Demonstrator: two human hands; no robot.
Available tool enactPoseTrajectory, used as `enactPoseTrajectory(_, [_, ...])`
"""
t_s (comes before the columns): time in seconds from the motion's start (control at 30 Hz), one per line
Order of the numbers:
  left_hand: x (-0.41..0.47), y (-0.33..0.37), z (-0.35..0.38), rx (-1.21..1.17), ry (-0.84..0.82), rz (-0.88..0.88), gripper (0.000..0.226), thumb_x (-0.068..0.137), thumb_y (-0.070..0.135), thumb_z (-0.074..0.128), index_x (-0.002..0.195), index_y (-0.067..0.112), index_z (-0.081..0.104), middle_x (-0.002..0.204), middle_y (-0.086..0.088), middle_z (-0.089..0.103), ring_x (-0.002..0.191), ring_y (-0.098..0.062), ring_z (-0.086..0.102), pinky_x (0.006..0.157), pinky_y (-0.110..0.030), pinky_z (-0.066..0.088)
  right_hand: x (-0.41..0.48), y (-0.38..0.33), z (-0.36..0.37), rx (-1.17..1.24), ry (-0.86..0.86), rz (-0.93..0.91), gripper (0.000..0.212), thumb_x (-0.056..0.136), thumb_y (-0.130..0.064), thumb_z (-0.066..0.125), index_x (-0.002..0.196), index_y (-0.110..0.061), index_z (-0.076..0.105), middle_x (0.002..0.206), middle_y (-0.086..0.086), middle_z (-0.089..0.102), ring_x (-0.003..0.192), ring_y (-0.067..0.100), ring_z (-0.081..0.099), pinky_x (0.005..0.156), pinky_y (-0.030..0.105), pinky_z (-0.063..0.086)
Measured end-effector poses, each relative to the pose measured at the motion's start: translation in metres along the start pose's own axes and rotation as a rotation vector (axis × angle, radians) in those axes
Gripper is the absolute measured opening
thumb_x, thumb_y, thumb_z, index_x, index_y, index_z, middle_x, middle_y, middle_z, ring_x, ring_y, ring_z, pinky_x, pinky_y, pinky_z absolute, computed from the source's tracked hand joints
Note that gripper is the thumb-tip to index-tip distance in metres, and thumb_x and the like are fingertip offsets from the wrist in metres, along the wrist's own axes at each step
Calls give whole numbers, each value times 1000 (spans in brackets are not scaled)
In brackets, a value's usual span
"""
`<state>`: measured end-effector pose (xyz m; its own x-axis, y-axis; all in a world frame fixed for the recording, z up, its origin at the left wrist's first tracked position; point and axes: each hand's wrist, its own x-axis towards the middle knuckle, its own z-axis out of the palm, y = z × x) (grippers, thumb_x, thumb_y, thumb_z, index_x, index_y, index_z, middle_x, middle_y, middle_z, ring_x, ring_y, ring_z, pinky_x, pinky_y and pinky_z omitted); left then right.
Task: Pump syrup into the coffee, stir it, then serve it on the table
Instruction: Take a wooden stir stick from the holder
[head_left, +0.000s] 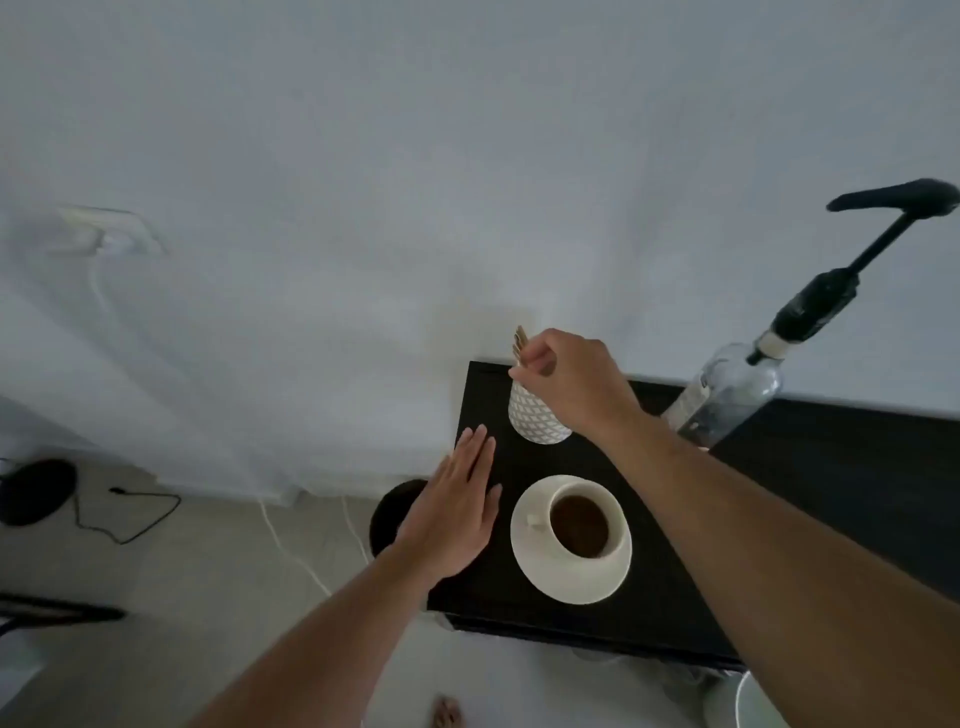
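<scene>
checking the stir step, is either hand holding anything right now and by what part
The right hand pinches the wooden stir sticks near their upper ends, above the patterned cup. The left hand is flat and open, holding nothing.

No text, brand or number can be read. A pale label is seen on the glass bottle (727, 400) behind the coffee cup (582, 525), but its print is blurred.

Wall (415, 156): plain and white.
Wall plug (111, 231): white, a white cord hangs down from it.
Floor (156, 561): pale tiles.
Black cord (130, 512): lies curled on the floor.
Round black thing (34, 491): on the floor, far left.
</scene>
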<state>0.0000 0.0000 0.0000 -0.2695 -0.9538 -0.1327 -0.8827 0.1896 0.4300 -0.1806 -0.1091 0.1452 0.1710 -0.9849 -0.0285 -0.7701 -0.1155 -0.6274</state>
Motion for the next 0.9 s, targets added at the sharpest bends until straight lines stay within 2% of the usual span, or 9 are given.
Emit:
enactPoseTrajectory(0.3, [-5, -1, 32, 134, -16, 15, 72, 121, 49, 16, 180, 16, -9, 190, -5, -19, 176, -21, -15, 144, -43, 10, 9, 0, 12, -25, 114, -32, 20, 109, -30, 76, 118, -15, 85, 114, 2, 85, 106, 19, 76, 100, 46, 63])
enactPoseTrajectory(0.47, [-4, -4, 41, 184, 12, 11, 73, 119, 55, 5, 176, 19, -20, 188, -5, -25, 175, -23, -19, 144, -44, 9, 11, -2, -9, 26, 138, -38, 23, 110, -36, 73, 122, -18, 83, 116, -1, 83, 106, 15, 75, 97, 40, 63])
enactPoseTrajectory(0.6, [-5, -2, 43, 205, 2, 1, 75, 117, 58, 0, 178, 17, -18, 188, -6, -25, 175, -24, -19, 144, -46, 10, 7, -9, -34, 73, 213, -62, 22, 111, -34, 72, 122, -18, 82, 117, -7, 84, 108, 10, 75, 98, 31, 61])
enactPoseTrajectory(0.7, [-5, -1, 43, 218, 2, -4, 76, 116, 57, -1, 179, 16, -15, 188, -6, -25, 175, -23, -19, 144, -47, 12, -2, -11, -56, 125, 256, -71, 19, 111, -31, 72, 119, -17, 82, 114, -8, 85, 101, 8, 79, 92, 23, 61])
enactPoseTrajectory(0.83, [-7, 1, 41, 219, 8, -10, 76, 116, 57, -2, 179, 16, -13, 188, -6, -23, 175, -23, -17, 144, -47, 13, -21, -8, -79, 156, 314, -118, 20, 113, -27, 71, 121, -11, 80, 116, -3, 85, 96, 14, 82, 93, 32, 67])
enactPoseTrajectory(0.9, [-8, 3, 40, 220, 1, -15, 76, 115, 56, -3, 179, 16, -14, 189, -6, -23, 175, -23, -18, 144, -47, 13, -33, -5, -88, 157, 341, -148, 20, 113, -25, 70, 122, -8, 79, 116, -3, 84, 98, 14, 82, 92, 30, 66])
